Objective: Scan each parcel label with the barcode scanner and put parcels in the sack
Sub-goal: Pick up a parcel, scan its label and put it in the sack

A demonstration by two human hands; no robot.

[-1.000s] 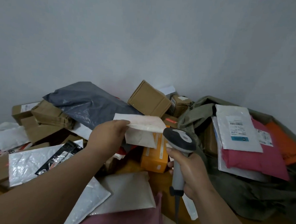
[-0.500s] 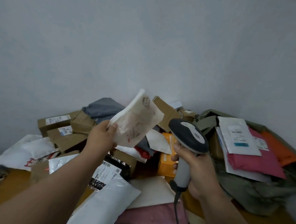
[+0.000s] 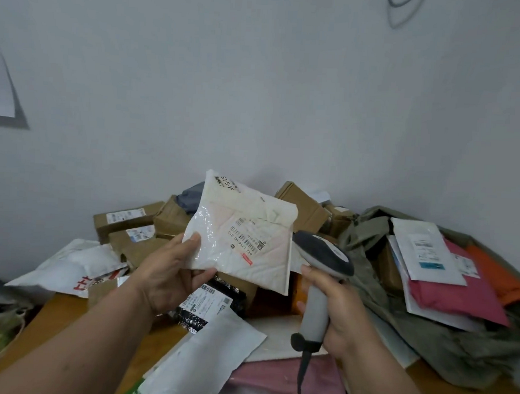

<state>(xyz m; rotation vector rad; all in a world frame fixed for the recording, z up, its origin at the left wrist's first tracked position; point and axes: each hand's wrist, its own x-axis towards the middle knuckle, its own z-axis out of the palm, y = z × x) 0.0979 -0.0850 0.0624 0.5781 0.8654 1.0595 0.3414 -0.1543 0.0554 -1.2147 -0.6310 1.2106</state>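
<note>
Above the pile, label-up parcel (image 3: 241,235) in left grip (image 3: 170,276); upright scanner (image 3: 320,278) in right (image 3: 337,309).

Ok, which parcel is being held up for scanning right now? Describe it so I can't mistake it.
Look above the heap of parcels on the wooden table, in front of the grey wall. The left hand holds up a flat white padded envelope by its lower left corner, beside the scanner in the right hand. Unlike the others, it is lifted off the pile, label facing the camera.
</note>
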